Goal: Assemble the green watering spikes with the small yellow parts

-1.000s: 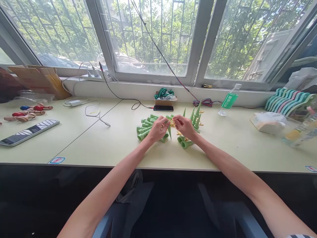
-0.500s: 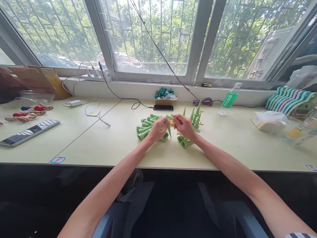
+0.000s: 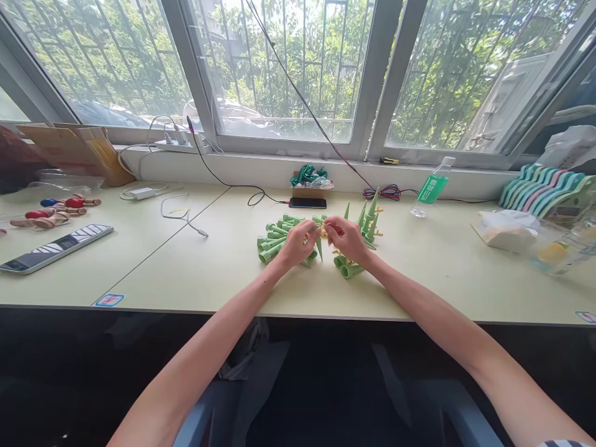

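Note:
My left hand is closed around a green plastic watering spike, whose pointed end hangs downward. Fingers of my right hand are pinched together close beside it, at a small yellow piece; what exactly they grip is mostly hidden. Several green hollow tubes lie in a heap left of and behind my left hand. To the right of my right hand, green spikes with yellow valves stand point up. Two open-ended green tubes lie below my right wrist.
Behind the hands lie a black phone and a small box of green material. A bottle and coloured hangers stand right. On the left are a white cable, a large phone-like device and wooden toys.
Both hands stay in nearly the same place, with only slight finger movement at the watering spike. The piles of green parts look unchanged.

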### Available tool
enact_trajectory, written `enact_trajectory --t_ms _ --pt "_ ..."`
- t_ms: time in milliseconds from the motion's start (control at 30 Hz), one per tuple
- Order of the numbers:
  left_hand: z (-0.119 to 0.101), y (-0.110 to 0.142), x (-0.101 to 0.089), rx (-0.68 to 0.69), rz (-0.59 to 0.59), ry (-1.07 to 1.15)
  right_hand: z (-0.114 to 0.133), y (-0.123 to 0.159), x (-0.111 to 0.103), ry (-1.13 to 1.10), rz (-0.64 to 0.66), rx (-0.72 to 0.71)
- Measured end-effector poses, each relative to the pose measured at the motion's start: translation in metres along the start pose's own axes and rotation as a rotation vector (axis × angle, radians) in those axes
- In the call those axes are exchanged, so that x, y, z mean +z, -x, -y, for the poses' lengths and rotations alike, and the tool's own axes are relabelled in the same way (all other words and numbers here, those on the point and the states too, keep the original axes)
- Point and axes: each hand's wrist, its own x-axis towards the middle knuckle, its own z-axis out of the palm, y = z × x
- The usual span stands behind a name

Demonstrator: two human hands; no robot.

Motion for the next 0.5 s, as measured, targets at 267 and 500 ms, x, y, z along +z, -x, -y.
enact_trajectory --t_ms 267,500 --pt "0.0021 -0.0006 0.0018 -0.041 -0.025 -0.036 -0.0022 0.0004 0.0006 0.01 0.024 -0.025" --pt "0.0052 0.0001 0.0014 -0.064 -0.036 -0.05 -0.0059 -0.0004 0.0001 -0.056 0.081 -0.06"
